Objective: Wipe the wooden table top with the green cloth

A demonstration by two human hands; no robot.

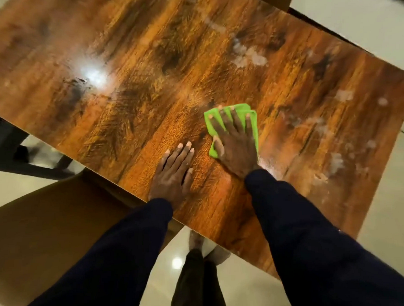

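Observation:
The wooden table top [148,74] fills most of the view, glossy with dark grain. A folded green cloth [252,121] lies on it near the front middle. My right hand [236,144] presses flat on the cloth, fingers spread over it. My left hand [174,174] rests flat on the bare wood just left of it, close to the table's near edge, holding nothing. Whitish smears [248,54] mark the wood to the right of the cloth and towards the far right corner.
A brown chair seat [50,222] sits at the table's near left. A dark chair frame [10,148] stands further left. Pale tiled floor [385,192] surrounds the table. My legs and feet [200,267] show below the near edge.

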